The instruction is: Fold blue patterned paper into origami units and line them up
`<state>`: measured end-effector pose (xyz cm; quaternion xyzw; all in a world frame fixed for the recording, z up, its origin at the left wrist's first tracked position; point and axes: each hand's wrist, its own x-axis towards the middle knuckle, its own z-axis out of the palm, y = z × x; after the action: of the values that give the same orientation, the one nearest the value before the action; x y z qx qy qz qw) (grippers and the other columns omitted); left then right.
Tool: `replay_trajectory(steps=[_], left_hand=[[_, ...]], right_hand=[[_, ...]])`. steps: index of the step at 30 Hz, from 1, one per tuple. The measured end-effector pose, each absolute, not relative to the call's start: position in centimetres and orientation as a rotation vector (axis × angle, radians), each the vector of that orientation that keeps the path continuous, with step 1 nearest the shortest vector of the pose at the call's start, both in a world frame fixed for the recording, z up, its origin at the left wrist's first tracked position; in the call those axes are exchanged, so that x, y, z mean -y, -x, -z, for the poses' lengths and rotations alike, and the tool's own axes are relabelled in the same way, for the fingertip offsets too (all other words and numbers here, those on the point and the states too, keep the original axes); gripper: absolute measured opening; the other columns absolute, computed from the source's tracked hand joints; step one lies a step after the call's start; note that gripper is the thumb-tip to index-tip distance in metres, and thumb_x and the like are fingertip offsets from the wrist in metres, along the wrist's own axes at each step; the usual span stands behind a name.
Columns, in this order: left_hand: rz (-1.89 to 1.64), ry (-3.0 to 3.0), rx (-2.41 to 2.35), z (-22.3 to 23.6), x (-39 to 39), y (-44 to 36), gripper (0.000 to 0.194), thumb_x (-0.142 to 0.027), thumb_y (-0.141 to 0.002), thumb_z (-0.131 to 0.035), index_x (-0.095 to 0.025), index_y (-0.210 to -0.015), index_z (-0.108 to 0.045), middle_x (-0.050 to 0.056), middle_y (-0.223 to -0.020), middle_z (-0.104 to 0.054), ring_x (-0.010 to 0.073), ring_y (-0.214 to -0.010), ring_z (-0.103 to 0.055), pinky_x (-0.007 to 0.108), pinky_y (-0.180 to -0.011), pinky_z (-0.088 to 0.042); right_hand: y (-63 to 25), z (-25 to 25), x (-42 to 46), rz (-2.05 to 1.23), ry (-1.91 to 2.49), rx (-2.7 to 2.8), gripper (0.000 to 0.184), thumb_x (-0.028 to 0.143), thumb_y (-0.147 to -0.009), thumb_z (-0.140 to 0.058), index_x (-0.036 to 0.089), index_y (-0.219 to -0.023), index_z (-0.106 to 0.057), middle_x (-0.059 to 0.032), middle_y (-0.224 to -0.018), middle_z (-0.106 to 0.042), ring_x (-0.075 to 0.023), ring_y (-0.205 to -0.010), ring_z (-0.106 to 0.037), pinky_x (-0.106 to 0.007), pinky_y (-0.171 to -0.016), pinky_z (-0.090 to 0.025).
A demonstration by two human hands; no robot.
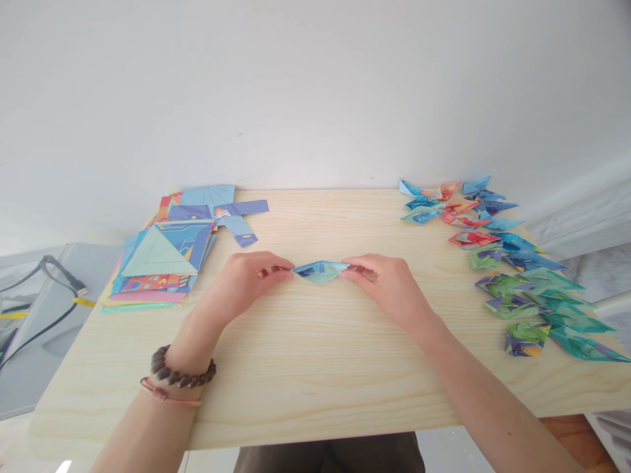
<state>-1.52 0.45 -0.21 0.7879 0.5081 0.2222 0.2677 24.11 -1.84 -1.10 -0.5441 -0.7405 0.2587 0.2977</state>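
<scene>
A small folded paper piece (320, 270), blue and pale green, lies stretched out flat at the middle of the light wooden table (315, 368). My left hand (244, 282) pinches its left tip and my right hand (384, 282) pinches its right tip. Both hands have their fingers pressed together on the paper. My left wrist carries a dark bead bracelet and a thin coppery band.
A stack of patterned square paper sheets (162, 256) sits at the table's left back. Several finished folded paper figures (513, 263) in blue, red and green are spread along the right side. Cables (44, 289) lie on a grey surface off the left edge. A white wall rises behind.
</scene>
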Motion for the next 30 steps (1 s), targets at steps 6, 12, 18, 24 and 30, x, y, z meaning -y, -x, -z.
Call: replay_trajectory(steps=[6,12,18,24,30], left_hand=[[-0.635,-2.161,-1.343,0.07,-0.28,1.36,0.022,-0.036,-0.084,-0.056,-0.020,-0.087,-0.070,0.002,-0.084,-0.068,0.0138,-0.071,-0.058,0.023,-0.062,-0.044],[-0.662,-2.194,-1.330,-0.27,-0.25,1.15,0.023,-0.036,-0.085,-0.054,-0.019,-0.087,-0.069,0.003,-0.084,-0.067,0.0129,-0.070,-0.058,0.022,-0.060,-0.043],[-0.670,-2.192,-1.337,-0.35,-0.26,1.14,0.022,-0.035,-0.085,-0.054,-0.019,-0.086,-0.069,0.002,-0.082,-0.067,0.0123,-0.068,-0.057,0.022,-0.060,-0.043],[-0.669,-2.196,-1.339,-0.29,-0.18,1.14,0.021,-0.035,-0.085,-0.054,-0.019,-0.086,-0.069,0.002,-0.083,-0.067,0.0119,-0.067,-0.057,0.022,-0.060,-0.043],[-0.665,-2.197,-1.336,-0.35,-0.13,1.04,0.022,-0.035,-0.086,-0.053,-0.019,-0.087,-0.069,0.002,-0.083,-0.066,0.0120,-0.068,-0.057,0.022,-0.060,-0.043]], right_hand=[[-24.10,0.55,2.12,-0.706,1.398,2.009,0.017,0.027,-0.086,-0.055,0.025,-0.091,-0.070,0.0005,-0.089,-0.070,-0.0152,-0.078,-0.064,-0.026,-0.069,-0.049],[-23.93,0.65,2.23,-0.628,1.393,2.051,0.015,0.027,-0.086,-0.055,0.024,-0.090,-0.070,-0.0003,-0.089,-0.070,-0.0154,-0.079,-0.064,-0.027,-0.070,-0.050],[-23.77,1.18,2.29,-0.554,1.425,1.955,0.013,0.028,-0.083,-0.060,0.024,-0.094,-0.066,0.0006,-0.083,-0.070,-0.0152,-0.074,-0.066,-0.025,-0.065,-0.050],[-23.58,1.12,2.36,-0.392,1.453,2.043,0.011,0.023,-0.086,-0.055,0.023,-0.088,-0.066,0.0011,-0.084,-0.070,-0.0145,-0.074,-0.065,-0.025,-0.068,-0.046],[-23.52,0.98,2.33,-0.141,1.424,2.203,0.018,0.024,-0.090,-0.048,0.021,-0.089,-0.066,-0.0015,-0.087,-0.070,-0.0144,-0.074,-0.062,-0.026,-0.071,-0.042]])
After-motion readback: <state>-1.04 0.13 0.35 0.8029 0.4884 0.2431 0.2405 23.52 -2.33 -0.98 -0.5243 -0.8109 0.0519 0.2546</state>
